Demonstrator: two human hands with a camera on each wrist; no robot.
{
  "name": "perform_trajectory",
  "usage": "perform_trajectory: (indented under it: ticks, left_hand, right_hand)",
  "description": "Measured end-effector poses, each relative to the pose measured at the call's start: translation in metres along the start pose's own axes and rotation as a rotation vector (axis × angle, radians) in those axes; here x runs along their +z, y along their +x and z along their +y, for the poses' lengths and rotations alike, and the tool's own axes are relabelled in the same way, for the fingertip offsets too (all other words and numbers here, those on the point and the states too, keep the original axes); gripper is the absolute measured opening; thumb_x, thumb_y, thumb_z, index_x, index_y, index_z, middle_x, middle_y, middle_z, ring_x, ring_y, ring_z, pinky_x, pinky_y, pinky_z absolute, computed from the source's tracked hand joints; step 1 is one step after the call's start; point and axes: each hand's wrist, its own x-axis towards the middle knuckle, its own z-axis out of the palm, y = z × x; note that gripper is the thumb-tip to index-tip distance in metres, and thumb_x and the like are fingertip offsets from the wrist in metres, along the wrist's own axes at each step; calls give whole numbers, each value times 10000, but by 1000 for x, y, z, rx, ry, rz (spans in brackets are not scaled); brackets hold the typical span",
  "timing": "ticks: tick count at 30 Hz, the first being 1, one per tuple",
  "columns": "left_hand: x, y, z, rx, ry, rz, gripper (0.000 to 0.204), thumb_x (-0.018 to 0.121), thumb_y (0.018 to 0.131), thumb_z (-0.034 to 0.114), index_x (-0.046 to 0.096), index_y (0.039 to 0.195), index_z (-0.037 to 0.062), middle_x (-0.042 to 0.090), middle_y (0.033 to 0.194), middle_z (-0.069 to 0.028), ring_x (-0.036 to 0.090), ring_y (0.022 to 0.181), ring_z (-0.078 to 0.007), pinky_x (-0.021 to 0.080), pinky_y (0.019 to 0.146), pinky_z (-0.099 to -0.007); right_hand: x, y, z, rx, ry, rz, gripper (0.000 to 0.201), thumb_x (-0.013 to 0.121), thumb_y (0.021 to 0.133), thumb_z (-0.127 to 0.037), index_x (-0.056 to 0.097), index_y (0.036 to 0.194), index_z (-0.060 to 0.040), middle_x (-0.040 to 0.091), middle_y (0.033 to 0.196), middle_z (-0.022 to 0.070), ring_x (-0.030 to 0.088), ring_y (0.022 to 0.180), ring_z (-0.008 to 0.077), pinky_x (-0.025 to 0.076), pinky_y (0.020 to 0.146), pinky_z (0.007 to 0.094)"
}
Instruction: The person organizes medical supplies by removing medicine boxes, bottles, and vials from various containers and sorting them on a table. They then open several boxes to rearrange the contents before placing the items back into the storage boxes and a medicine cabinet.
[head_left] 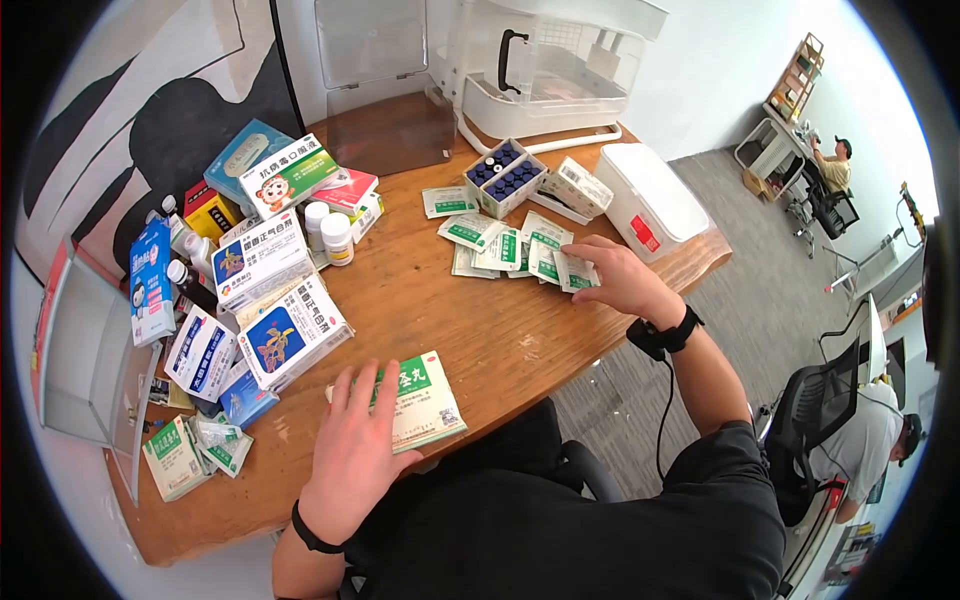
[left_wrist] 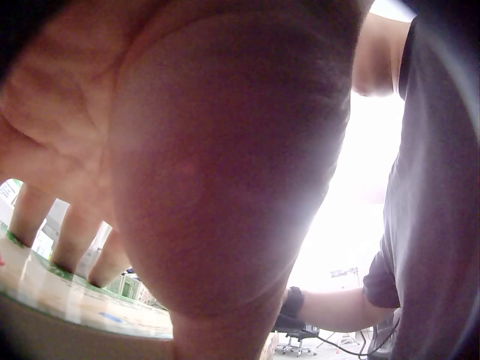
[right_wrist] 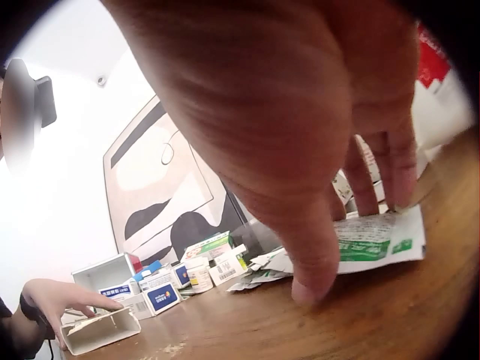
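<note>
Sachet [head_left: 575, 274] | beneath right grip [head_left: 622, 276] | carton [head_left: 430, 408] (open-ended) | beneath left grip [head_left: 352, 455]

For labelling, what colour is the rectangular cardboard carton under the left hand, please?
The rectangular cardboard carton is green and cream, clearest in the head view.

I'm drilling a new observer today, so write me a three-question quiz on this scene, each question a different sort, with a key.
1. What does the left grip rest on?
a) a white bottle
b) a flat green-and-white box
c) a lidded tub

2. True or false: the right grip is lifting the framed picture.

3. Fill in: the blue-capped vials stand upright in an open ____.

Key:
1. b
2. False; it touches the pile of sachets.
3. carton
</note>
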Motion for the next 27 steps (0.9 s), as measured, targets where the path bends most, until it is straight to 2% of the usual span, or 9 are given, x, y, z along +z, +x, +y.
perform_trajectory:
  ticks: [7,12,15,17,18,20,23,24,27]
  left_hand:
    - [-1,0,1,-4,-10,-1,1086,1014,680,214,455,1588,11,497,1551,-222,464,1463,-465,446,1210,-527]
    - [-3,1,2,-39,-32,-21,1139,1020,650,232,447,1612,21,492,1591,-218,445,1481,-460,410,1244,-518]
    - [-1,-1,1,-34,-18,-16,1144,1021,649,233,444,1614,23,489,1596,-217,444,1482,-459,407,1247,-518]
    - [-1,-1,1,-30,-24,-19,1149,1021,648,239,441,1616,22,487,1600,-216,441,1485,-456,406,1249,-518]
    - [-1,-1,1,-30,-24,-19,1149,1021,648,239,441,1616,22,487,1600,-216,441,1485,-456,406,1249,-518]
    - [0,0,1,-27,-26,-20,1152,1021,648,244,440,1617,20,487,1602,-214,439,1487,-454,405,1250,-516]
    - [0,0,1,2,-2,9,1102,1017,671,226,456,1594,9,505,1553,-220,468,1459,-461,451,1209,-510]
    - [0,-1,1,2,-2,12,1102,1017,671,226,456,1594,9,505,1553,-220,468,1459,-461,451,1209,-510]
    - [0,-1,1,-3,-1,9,1102,1017,672,232,456,1595,12,505,1553,-220,467,1459,-459,448,1212,-510]
  right_hand:
    - [-4,6,-13,52,82,139,785,924,818,-335,630,1468,-8,643,1362,212,641,1274,388,531,1085,426]
    - [16,8,-26,30,-45,191,712,880,870,-377,652,1436,-10,615,1415,206,633,1288,380,533,1083,430]
    - [26,11,-19,-63,-114,174,556,818,937,-312,676,1379,-7,635,1386,205,634,1270,383,530,1078,446]
    - [29,12,-11,-195,-141,224,365,726,998,-207,699,1305,-11,712,1224,218,685,1156,395,558,1011,475]
    - [28,13,-7,-194,-141,224,365,726,998,-207,699,1305,-11,712,1224,218,685,1156,395,558,1011,475]
    - [23,15,-1,-163,-161,253,250,662,1012,-129,709,1231,-19,747,1018,218,725,1012,405,588,896,501]
    - [8,20,-6,-66,-198,332,207,646,1003,-106,699,1177,-6,742,915,217,736,923,407,602,796,497]
    - [6,23,-6,-68,-200,332,207,646,1003,-106,699,1177,-6,742,915,217,736,923,407,602,796,497]
    - [4,34,-6,-40,-236,415,240,635,1029,-111,704,1208,33,766,1088,214,743,945,399,612,808,474]
